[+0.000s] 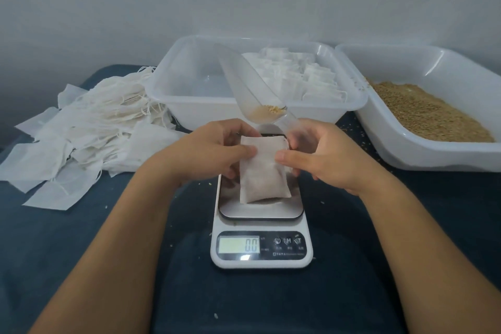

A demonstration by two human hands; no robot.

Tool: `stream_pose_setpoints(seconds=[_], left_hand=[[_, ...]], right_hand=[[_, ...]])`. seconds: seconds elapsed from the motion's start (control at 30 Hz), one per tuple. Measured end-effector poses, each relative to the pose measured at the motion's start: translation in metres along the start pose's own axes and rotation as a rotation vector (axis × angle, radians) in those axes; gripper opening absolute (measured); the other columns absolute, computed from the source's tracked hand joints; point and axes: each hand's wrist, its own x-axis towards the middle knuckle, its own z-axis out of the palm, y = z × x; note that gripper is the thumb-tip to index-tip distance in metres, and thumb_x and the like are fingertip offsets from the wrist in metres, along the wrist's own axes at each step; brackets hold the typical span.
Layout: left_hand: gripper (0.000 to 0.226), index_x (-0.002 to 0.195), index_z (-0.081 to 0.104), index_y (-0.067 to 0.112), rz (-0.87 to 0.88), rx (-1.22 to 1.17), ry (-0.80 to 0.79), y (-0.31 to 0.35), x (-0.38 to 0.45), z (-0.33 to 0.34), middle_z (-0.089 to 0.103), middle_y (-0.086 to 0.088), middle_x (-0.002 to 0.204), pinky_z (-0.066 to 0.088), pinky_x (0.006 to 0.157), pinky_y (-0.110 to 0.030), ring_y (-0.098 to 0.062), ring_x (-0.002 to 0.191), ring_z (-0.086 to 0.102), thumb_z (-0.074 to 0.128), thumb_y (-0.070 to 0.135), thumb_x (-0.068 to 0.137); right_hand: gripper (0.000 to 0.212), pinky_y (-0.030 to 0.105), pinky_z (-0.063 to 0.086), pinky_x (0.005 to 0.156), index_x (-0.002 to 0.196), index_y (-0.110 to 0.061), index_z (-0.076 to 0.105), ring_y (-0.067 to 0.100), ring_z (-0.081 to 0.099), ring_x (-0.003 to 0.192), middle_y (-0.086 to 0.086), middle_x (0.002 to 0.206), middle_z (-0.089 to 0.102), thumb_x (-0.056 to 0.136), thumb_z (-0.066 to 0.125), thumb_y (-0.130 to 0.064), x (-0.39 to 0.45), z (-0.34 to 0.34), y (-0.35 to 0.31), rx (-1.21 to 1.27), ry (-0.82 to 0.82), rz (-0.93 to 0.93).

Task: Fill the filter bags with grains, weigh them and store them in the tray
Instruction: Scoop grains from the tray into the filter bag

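Scale (261, 245) display reads 0.0; button labels too small to read. Filled filter bag (264, 171), white, plump w/ grains, hangs just above scale platform, centre. Left grip (217, 152) pinches its top left edge; right grip (322, 156) pinches top right edge and holds clear scoop (252, 87) w/ a few grains.

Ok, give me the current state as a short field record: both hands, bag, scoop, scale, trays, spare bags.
left hand: pinches filter bag at its top left
right hand: holds bag's right edge and the scoop handle
filter bag: filled, over the scale platform
scoop: clear, a few grains left in it
scale: display reads 0.0
storage tray: filled bags stacked on its right side
grain tray: holds loose grains
empty bags: piled at left on the cloth
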Motion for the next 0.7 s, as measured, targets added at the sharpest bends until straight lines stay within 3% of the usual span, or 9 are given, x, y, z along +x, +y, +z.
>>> stream_pose_setpoints(seconds=[0.07,0.17,0.27,0.4,0.57,0.7], left_hand=[[0.018,0.113,0.068,0.032,0.015,0.127,0.083,-0.002,0.002,-0.001,0.069,0.007,0.080,0.055,0.062,-0.026,-0.007,0.064,0.067,0.069,0.024,0.096],[0.014,0.109,0.067,0.036,0.019,0.137,0.203,-0.004,0.004,-0.004,0.071,0.021,0.080,0.050,0.065,-0.025,-0.003,0.066,0.070,0.070,0.036,0.095],[0.009,0.104,0.068,0.036,0.006,0.179,0.316,-0.007,0.007,-0.005,0.072,0.017,0.090,0.048,0.067,-0.022,0.000,0.068,0.069,0.067,0.041,0.096],[0.008,0.096,0.069,0.032,-0.019,0.171,0.483,-0.010,0.013,-0.005,0.068,0.014,0.090,0.048,0.068,-0.025,-0.006,0.073,0.067,0.065,0.039,0.097],[0.017,0.084,0.070,0.027,-0.039,0.112,0.591,-0.012,0.019,-0.008,0.059,0.013,0.069,0.039,0.055,-0.022,0.005,0.046,0.049,0.065,0.038,0.096],[0.018,0.090,0.073,0.023,-0.080,0.097,0.586,-0.015,0.020,-0.010,0.062,0.010,0.074,0.039,0.057,-0.024,-0.001,0.053,0.052,0.065,0.038,0.095]], right_hand=[[0.027,0.011,0.047,0.051,0.089,-0.014,0.060,0.004,0.068,0.064,-0.011,0.084,0.071,0.084,0.084,-0.026,0.001,0.000,0.002,-0.016,0.034,0.029],[0.039,0.009,0.047,0.054,0.107,-0.019,0.068,-0.003,0.069,0.070,-0.022,0.095,0.073,0.081,0.084,-0.042,0.002,0.000,0.003,-0.064,0.129,0.033],[0.038,0.010,0.047,0.052,0.105,-0.016,0.066,0.001,0.068,0.061,-0.029,0.097,0.071,0.086,0.079,-0.046,0.004,0.000,0.003,-0.060,0.263,0.004],[0.030,0.012,0.045,0.048,0.095,-0.021,0.063,0.001,0.058,0.049,-0.017,0.079,0.069,0.091,0.070,-0.049,0.007,-0.002,0.004,-0.021,0.475,-0.035],[0.024,0.018,0.045,0.049,0.092,-0.024,0.061,0.005,0.052,0.046,0.000,0.103,0.072,0.093,0.067,-0.047,0.010,-0.007,0.002,0.059,0.644,-0.075],[0.022,0.018,0.045,0.050,0.093,-0.021,0.061,0.005,0.051,0.046,-0.005,0.096,0.073,0.093,0.067,-0.043,0.010,-0.008,0.002,0.089,0.680,-0.057]])
